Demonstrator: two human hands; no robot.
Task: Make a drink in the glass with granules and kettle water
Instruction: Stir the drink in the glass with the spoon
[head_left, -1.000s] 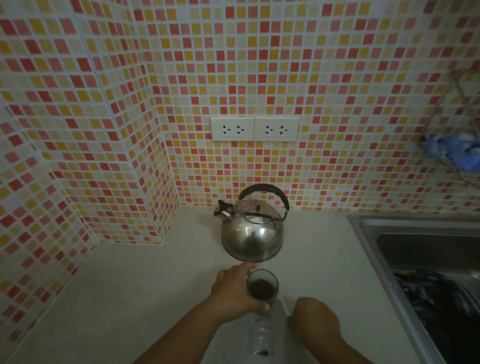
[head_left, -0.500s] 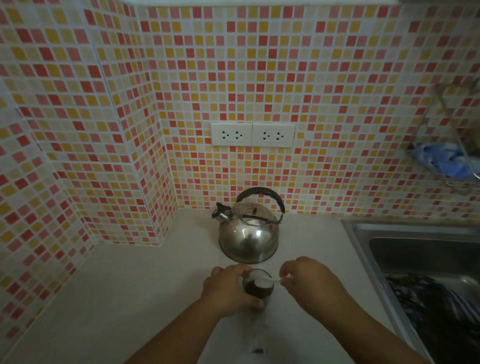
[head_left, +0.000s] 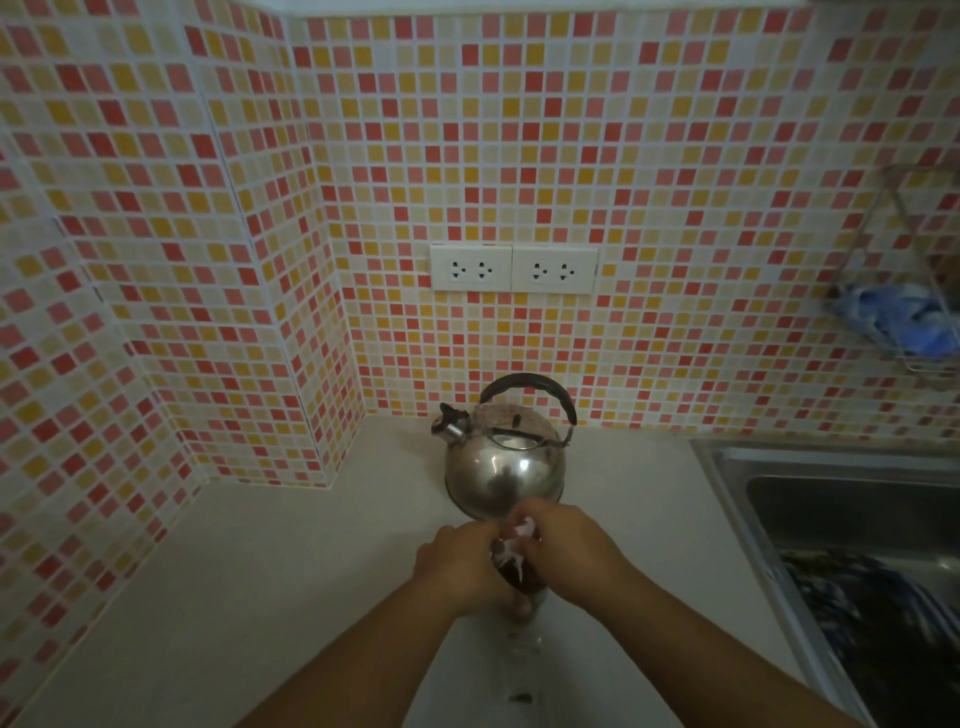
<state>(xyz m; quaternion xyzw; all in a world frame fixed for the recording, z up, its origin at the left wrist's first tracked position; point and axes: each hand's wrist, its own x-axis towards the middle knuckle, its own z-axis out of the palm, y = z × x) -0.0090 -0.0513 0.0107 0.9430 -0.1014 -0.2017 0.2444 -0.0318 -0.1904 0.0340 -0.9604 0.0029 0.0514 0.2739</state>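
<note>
A small clear glass holding dark brown granules stands on the pale counter, just in front of the steel kettle. My left hand wraps around the glass from the left. My right hand is over the glass's rim, pinching a small white spoon whose end dips into the glass. Most of the spoon is hidden by my fingers. The kettle has a black arched handle and its spout points left.
A steel sink with dark striped cloth inside lies to the right. A wire rack with blue cloth hangs on the tiled wall at right. Two white sockets sit above the kettle. A tiled corner juts out at left.
My right hand rose from the counter with the white spoon and came over the glass, spoon end now inside it. My left hand stayed on the glass.
</note>
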